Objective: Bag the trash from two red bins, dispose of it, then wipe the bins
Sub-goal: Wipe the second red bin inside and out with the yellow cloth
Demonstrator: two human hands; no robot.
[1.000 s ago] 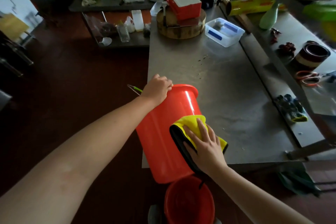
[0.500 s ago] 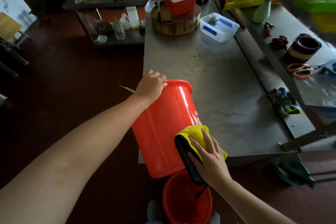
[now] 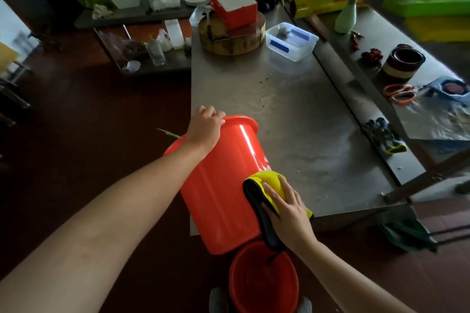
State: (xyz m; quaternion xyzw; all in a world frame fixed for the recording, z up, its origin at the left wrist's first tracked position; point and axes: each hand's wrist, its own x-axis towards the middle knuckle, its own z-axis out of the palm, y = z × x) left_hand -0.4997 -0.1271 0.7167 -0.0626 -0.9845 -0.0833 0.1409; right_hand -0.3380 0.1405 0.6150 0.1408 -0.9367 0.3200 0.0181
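A red bin (image 3: 221,185) is seen tilted at the near left corner of a steel table (image 3: 305,122), rim end over the tabletop, base end off the edge toward the camera. Its rim is gripped by the left hand (image 3: 204,128), fingers curled over the lip. A yellow cloth (image 3: 270,178) with a black underside is pressed flat against the bin's side by the right hand (image 3: 287,208), fingers straight and spread on top. A second red bin (image 3: 262,284) is seen upright on the floor just below, mouth up. The tabletop is dull, scratched metal with a few small specks near the middle. At its far end a round wooden chopping block (image 3: 231,40) is topped by a red box (image 3: 234,7); a clear plastic container (image 3: 291,42) is placed just beside the block. A lower steel ledge along the right is loaded with a green bottle (image 3: 346,18), orange-handled scissors (image 3: 399,94) and dark gloves (image 3: 384,134). The floor (image 3: 89,134) is dark reddish brown. A cluttered low rack (image 3: 152,63) is set to the left of the table's far end. The room is dim.
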